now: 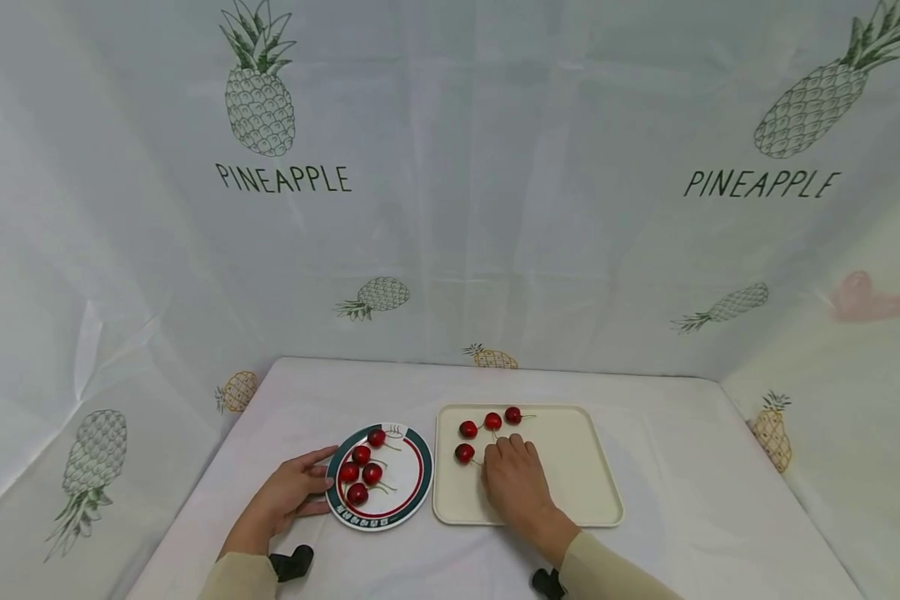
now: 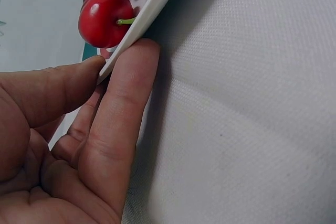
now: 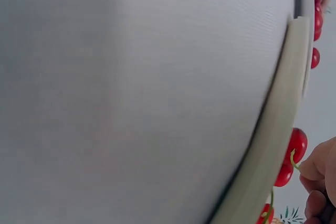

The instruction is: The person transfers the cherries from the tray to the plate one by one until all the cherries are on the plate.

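My left hand [image 1: 288, 492] grips the left rim of a round plate [image 1: 420, 487] with a dark green border and red ring. Thumb above and fingers beneath pinch the edge in the left wrist view. Several red cherries [image 1: 361, 455] with green stems lie on the plate's left half. Over a cream rectangular tray [image 1: 570, 475], my right hand [image 1: 517, 483] has its fingers curled down among several cherries [image 1: 468, 429]. In the right wrist view its fingertips pinch the green stem of a cherry [image 3: 298, 144]. The head view hides those fingertips behind the hand.
Plate and tray stand side by side on a white-covered table [image 1: 345, 392], a narrow gap between them. A white curtain [image 1: 495, 208] printed with pineapples hangs behind and at both sides. Black straps [image 1: 292, 564] show at the wrists.
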A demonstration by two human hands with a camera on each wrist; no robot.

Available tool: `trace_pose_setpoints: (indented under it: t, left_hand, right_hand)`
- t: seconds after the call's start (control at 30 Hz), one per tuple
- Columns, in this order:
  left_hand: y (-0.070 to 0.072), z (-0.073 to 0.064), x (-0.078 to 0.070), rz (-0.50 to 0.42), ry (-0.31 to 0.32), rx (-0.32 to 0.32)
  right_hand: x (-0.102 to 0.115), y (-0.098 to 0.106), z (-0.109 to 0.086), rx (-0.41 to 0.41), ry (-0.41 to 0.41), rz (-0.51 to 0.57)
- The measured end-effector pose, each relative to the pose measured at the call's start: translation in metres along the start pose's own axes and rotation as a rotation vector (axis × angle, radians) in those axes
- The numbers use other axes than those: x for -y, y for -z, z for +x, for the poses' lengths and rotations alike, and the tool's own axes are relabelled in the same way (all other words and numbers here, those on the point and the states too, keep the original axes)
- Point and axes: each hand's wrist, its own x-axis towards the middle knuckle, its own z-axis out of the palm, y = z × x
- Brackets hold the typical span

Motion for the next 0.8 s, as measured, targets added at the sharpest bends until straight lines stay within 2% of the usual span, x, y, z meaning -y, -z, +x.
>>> trace_pose_setpoints:
  t: [0.23, 0.53, 0.8]
  left_hand:
    - [0.0, -0.001, 0.0, 0.001, 0.004, 0.007]
    - [-0.001, -0.001, -0.002, 0.008, 0.013, 0.003]
    - [-0.001, -0.001, -0.002, 0.001, 0.002, 0.01]
  right_hand:
    - [0.01, 0.005, 0.012, -0.048, 0.002, -0.004]
    - [0.047, 0.007, 0.033, 0.073, 0.041, 0.076]
    - [0.083, 0.0, 0.05, 0.097, 0.082, 0.065]
